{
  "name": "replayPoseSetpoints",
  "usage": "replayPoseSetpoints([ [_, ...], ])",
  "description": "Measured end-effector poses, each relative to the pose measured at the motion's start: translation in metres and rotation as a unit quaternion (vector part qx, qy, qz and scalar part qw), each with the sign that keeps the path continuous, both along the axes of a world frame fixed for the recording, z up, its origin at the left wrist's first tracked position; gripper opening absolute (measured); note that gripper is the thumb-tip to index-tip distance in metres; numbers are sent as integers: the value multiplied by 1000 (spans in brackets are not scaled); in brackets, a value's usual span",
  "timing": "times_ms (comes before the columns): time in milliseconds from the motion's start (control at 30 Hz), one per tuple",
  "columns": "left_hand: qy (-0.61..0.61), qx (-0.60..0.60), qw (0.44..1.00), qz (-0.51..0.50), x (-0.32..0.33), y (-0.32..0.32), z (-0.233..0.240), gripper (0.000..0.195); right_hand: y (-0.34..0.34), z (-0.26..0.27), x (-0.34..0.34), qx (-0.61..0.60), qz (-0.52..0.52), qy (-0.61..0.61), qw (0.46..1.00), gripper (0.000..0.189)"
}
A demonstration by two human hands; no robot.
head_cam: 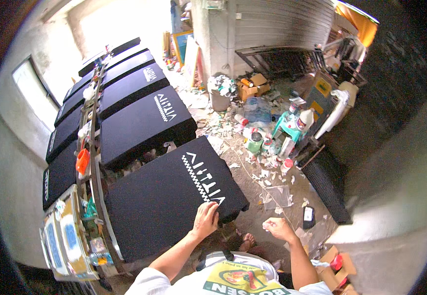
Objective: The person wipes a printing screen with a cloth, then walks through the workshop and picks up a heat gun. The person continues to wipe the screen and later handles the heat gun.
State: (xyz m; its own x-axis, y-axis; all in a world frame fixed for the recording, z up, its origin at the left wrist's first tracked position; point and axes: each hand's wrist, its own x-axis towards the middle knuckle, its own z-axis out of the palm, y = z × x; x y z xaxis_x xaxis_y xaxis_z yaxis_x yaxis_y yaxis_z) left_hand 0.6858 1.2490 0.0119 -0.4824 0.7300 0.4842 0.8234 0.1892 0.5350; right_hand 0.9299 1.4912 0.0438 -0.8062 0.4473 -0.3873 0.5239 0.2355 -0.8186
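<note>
My left hand [206,220] rests at the near edge of a black fabric piece [151,199] laid over a flat board, its fingers on the end of a white printed design [203,179]. Whether the fingers pinch the cloth I cannot tell. To the right of the board, over the floor, my right hand [278,228] is raised with curled fingers; a small pale bit may show at its fingertips. Beyond the nearest board, a second black piece [143,125] bears a similar white print, and more black pieces lie in a row behind it.
A long rail [97,184] runs left of the boards, with an orange container [82,161] on it. Printing frames [64,239] lean at lower left. Scraps litter the floor, with jars, a teal stool [289,127], a full bin [219,99] and a cardboard box [333,271] at right.
</note>
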Motion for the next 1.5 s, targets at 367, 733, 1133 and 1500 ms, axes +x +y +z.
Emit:
replayPoseSetpoints([
  [367,-32,-278,869,408,-6,52,-39,74,161,-7,27,72,68,-33,995,26],
  [733,-17,-334,865,374,-4,57,-34,69,159,-41,-34,-51,163,-66,983,30],
  [1133,6,-324,862,389,-4,60,-35,71,167,-56,-62,-33,217,-63,973,29],
  [1500,-14,-368,846,386,-6,62,-33,71,201,-22,-142,-2,273,-23,962,24],
])
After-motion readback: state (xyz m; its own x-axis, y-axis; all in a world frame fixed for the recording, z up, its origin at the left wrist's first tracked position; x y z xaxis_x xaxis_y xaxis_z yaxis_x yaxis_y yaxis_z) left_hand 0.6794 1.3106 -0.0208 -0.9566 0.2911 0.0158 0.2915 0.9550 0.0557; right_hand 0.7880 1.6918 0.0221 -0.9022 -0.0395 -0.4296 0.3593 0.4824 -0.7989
